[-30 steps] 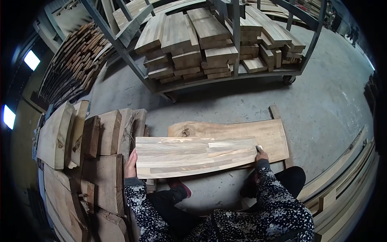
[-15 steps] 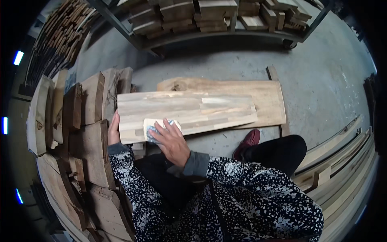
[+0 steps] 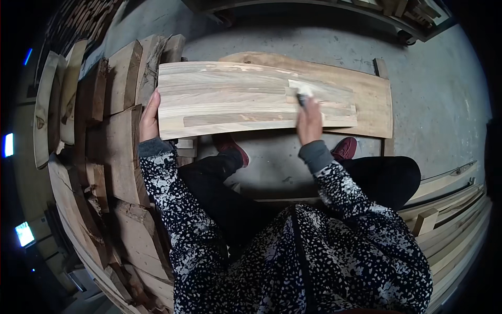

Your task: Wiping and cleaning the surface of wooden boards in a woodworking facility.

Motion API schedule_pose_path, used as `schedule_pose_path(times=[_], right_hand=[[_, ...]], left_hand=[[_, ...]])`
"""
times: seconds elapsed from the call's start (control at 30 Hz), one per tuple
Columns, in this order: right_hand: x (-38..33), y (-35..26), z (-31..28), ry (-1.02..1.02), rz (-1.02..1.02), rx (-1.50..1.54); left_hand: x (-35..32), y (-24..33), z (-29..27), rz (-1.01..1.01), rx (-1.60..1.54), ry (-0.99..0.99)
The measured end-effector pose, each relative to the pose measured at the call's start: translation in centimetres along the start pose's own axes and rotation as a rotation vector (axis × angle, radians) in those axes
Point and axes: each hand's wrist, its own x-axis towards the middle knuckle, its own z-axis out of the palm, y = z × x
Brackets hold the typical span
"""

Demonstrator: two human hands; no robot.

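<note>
A pale laminated wooden board (image 3: 225, 99) made of glued strips lies crosswise in front of me. My left hand (image 3: 149, 120) is pressed against its left end, thumb along the edge, with the other fingers mostly hidden. Toward the board's right end, my right hand (image 3: 310, 123) closes on a whitish pad (image 3: 304, 92) with a dark edge, which looks like folded sandpaper and rests on the board's face. Underneath, a wider plank (image 3: 375, 104) sticks out at the back and right.
Thick rough slabs (image 3: 123, 131) are stacked close at my left. A wheeled metal rack (image 3: 334, 8) stands at the far side on the concrete floor (image 3: 444, 104). Long strips of timber (image 3: 449, 225) lie at lower right. My shoes are below the board.
My right hand has slid the pad from the board's near left part to its right part. The left hand keeps its place at the left end. The view has tilted nearer.
</note>
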Motion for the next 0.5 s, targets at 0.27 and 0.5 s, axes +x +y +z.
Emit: schedule_pose_path(times=[0.27,0.5], right_hand=[[1.6,-23.9,2.1,-0.322,-0.428,0.516],[5.7,0.5,0.3,-0.133,0.134,0.162]], left_hand=[[0.2,0.2,-1.5,-0.16,-0.199,-0.032],[-1.1,0.8,0.7,-0.018,-0.042,-0.076]])
